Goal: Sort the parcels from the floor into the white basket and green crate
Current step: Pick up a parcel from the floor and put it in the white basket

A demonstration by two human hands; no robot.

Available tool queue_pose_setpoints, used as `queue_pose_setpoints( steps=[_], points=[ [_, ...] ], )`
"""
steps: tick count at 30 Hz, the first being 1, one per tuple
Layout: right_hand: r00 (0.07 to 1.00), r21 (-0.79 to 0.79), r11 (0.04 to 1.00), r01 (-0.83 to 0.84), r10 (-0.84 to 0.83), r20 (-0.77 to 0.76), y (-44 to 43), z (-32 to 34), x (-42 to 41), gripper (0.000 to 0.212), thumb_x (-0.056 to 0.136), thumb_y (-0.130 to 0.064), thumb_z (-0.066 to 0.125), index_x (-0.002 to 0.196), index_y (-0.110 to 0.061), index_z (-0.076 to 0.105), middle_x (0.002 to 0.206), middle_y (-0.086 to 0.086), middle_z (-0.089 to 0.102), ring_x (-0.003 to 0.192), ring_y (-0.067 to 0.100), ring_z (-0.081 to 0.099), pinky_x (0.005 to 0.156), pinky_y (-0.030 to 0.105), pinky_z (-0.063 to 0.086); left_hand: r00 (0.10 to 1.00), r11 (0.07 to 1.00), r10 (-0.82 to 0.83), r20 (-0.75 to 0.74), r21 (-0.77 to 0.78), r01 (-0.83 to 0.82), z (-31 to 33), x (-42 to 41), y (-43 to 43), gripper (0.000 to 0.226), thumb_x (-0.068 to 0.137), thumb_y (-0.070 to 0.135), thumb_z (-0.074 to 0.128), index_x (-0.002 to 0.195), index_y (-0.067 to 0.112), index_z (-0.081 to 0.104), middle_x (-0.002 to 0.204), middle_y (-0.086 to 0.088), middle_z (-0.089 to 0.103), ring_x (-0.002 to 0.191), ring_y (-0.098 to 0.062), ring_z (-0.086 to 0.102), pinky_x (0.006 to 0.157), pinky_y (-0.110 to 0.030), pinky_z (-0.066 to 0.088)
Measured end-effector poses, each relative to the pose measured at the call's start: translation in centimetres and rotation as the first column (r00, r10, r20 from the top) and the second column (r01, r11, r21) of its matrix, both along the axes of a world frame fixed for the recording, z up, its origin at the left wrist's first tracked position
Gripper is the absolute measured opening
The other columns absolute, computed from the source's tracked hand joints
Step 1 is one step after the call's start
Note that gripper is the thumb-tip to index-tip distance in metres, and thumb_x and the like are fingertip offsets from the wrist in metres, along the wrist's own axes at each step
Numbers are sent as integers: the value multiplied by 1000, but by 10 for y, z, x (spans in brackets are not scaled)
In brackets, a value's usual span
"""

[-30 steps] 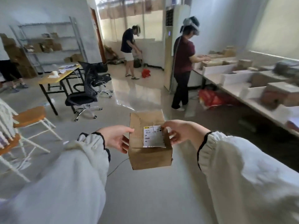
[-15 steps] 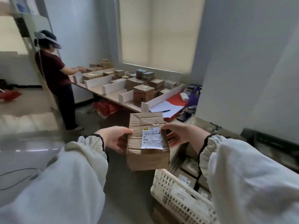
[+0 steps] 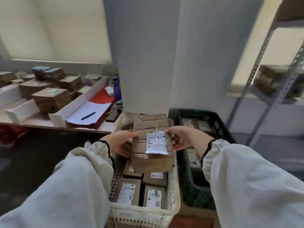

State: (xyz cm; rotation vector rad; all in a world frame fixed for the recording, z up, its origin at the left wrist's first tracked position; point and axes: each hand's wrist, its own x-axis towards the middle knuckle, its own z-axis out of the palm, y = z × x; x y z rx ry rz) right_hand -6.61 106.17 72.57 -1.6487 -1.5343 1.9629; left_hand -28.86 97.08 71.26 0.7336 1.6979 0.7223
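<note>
Grey walls and a pillar back a long bench [image 3: 41, 120] loaded with boxes at left. Below stand the white basket [image 3: 172, 201], holding labelled parcels, and just beside it on the right the green crate [image 3: 185, 181], apparently with parcels too. Above the basket, left hand [image 3: 120, 142] and right hand [image 3: 184, 139] each grip a side of a labelled cardboard parcel [image 3: 152, 142].

Grey-white pillar [image 3: 144, 60] centre, plain wall behind. Window w/ pale blind [image 3: 54, 28] at left, diffuse daylight. Long worktable [image 3: 54, 124] below it w/ white dividers [image 3: 79, 99], cardboard boxes, paper sheet [image 3: 88, 112] & blue pen [image 3: 88, 116]. Slotted metal shelving [image 3: 278, 79] at right. Floor [image 3: 32, 162] dark.
</note>
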Motion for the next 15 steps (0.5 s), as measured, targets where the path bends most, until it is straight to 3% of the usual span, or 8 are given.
queue_pose_setpoints(
  steps=[3, 5, 9, 12, 15],
  points=[
    [995, -4, 996, 92, -92, 28, 24, -28, 13, 22, 93, -26, 51, 111, -13, 56, 110, 17, 63, 99, 33, 62, 90, 47, 52, 998, 997, -63, 5, -38, 64, -21, 13, 37, 15, 95, 33, 54, 102, 20, 56, 111, -21, 64, 97, -38, 65, 86, -55, 53],
    [986, -30, 987, 158, -156, 57, 35, -48, 10, 19, 93, -25, 51, 107, -12, 57, 108, 17, 64, 98, 33, 63, 93, 48, 50, 994, 991, -106, 1, -77, 106, -39, 11, 57, 22, 94, 33, 56, 109, 16, 56, 111, -20, 65, 98, -38, 65, 88, -55, 52],
    [969, -89, 970, 228, -216, 121, 53, -94, -11, 17, 94, -23, 49, 100, -10, 59, 104, 15, 65, 95, 31, 63, 90, 45, 52, 992, 981, -130, -1, -145, 128, -83, -3, 92, 32, 92, 33, 59, 112, 9, 55, 108, -20, 66, 96, -38, 66, 88, -54, 51],
    [947, -65, 964, 259, -240, 213, 69, -131, -32, 18, 94, -19, 47, 104, -9, 59, 97, 13, 67, 89, 28, 64, 78, 40, 56, 994, 978, -109, 22, -174, 111, -123, -18, 116, 33, 90, 30, 63, 113, 8, 56, 103, -17, 65, 89, -36, 63, 89, -54, 51],
    [917, -100, 938, 333, -297, 266, 82, -167, -53, 28, 94, -16, 45, 121, -8, 49, 92, 11, 66, 81, 24, 63, 70, 35, 52, 993, 971, -116, 37, -206, 121, -165, -32, 136, 35, 89, 28, 65, 116, 8, 56, 89, -15, 62, 69, -32, 60, 74, -46, 53]
  ],
)
